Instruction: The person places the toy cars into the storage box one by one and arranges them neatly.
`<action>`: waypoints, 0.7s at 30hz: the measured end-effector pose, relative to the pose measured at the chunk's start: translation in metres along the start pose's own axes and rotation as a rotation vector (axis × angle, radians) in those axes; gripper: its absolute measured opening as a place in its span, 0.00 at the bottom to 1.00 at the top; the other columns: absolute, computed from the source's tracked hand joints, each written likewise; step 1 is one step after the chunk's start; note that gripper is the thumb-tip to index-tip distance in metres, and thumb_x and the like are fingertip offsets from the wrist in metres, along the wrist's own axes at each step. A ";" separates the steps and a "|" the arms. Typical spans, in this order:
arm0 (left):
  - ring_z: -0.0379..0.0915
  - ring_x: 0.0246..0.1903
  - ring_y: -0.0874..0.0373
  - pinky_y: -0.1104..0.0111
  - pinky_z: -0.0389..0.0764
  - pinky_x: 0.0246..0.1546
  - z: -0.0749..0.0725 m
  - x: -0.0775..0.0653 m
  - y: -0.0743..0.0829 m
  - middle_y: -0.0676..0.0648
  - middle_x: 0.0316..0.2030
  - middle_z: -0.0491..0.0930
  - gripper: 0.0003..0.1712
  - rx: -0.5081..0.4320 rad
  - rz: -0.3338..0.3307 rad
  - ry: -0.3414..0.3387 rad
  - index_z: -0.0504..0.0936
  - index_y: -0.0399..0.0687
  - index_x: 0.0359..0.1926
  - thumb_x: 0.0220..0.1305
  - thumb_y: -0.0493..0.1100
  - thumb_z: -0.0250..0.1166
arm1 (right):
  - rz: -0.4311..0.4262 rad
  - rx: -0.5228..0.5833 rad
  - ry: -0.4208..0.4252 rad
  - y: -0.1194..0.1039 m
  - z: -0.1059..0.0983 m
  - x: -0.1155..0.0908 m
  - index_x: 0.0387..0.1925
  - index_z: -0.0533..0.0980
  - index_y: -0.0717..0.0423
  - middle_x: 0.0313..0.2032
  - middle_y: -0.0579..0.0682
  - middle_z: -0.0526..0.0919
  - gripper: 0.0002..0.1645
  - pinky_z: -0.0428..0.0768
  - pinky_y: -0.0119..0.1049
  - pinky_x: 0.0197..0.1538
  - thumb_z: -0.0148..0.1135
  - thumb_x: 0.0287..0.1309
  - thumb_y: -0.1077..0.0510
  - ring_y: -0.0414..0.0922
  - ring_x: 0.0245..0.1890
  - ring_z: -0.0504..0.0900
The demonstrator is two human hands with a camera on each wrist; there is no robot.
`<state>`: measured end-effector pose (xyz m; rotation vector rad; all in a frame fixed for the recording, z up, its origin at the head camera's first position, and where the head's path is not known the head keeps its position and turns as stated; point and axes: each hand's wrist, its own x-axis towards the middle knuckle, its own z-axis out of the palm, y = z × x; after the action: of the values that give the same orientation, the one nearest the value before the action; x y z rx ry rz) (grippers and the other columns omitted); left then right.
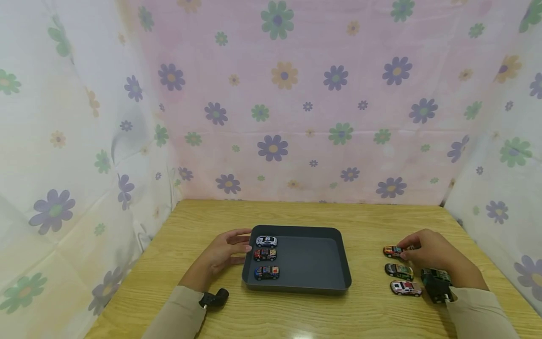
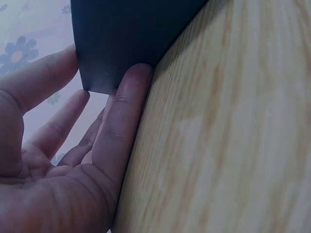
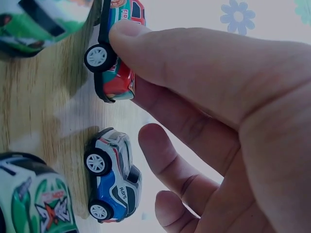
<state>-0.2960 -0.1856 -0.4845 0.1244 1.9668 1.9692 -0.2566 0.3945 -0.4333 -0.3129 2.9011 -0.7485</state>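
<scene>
At the right of the table my right hand [image 1: 436, 252] pinches a red and teal toy car [image 3: 124, 80] between thumb and index finger; its wheels face the wood. Beside the loose fingers in the right wrist view stands a white and blue toy car [image 3: 116, 177]. My left hand [image 1: 222, 252] is at the left side of a dark grey tray [image 1: 313, 287], with extended fingers touching its wall and rim. Along the tray's left side sit a white toy car [image 1: 266, 242], a red one [image 1: 265, 255] and a blue one [image 1: 267, 272].
Nearer than the pinched car lie a green and yellow toy car [image 1: 399, 271] and a white and red one [image 1: 405, 288]. A dark green toy car [image 1: 436, 274] is partly hidden under my right wrist. Flowered curtains [image 1: 305, 117] close off the back and sides.
</scene>
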 end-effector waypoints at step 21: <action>0.81 0.57 0.47 0.50 0.87 0.53 0.001 0.000 0.002 0.35 0.72 0.69 0.39 -0.013 -0.011 0.004 0.71 0.49 0.74 0.64 0.36 0.74 | -0.076 -0.059 0.075 -0.020 -0.001 0.003 0.47 0.88 0.47 0.44 0.48 0.89 0.14 0.85 0.52 0.42 0.73 0.62 0.48 0.53 0.45 0.85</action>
<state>-0.2959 -0.1851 -0.4823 0.1063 1.9529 1.9758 -0.2562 0.3774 -0.4229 -0.4125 3.0013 -0.7018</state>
